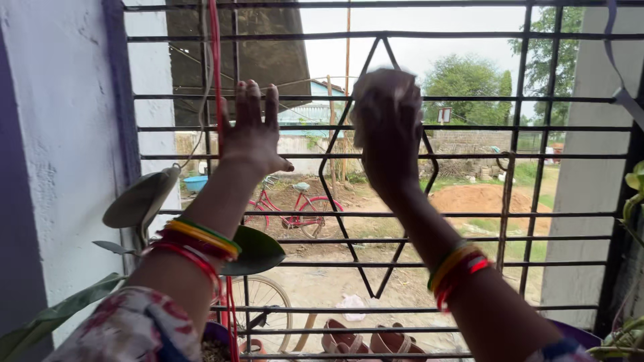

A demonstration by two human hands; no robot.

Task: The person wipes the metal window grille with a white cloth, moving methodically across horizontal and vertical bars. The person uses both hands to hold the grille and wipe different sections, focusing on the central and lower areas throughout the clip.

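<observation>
A black metal window grille (469,127) of horizontal bars with a diamond shape in its middle fills the view. My left hand (251,127) is raised with fingers spread, its palm pressed flat against the bars at the upper left, beside a hanging red cord (216,67). My right hand (388,124) is raised against the diamond's upper part and is closed on a pale, blurred cloth (376,84) held to the bars. Both wrists carry red, yellow and green bangles.
A potted plant with big green leaves (258,249) stands at the lower left, another plant (630,194) at the right edge. Sandals (369,338) lie below the grille. Outside are a red bicycle (295,208), a sand heap, walls and trees.
</observation>
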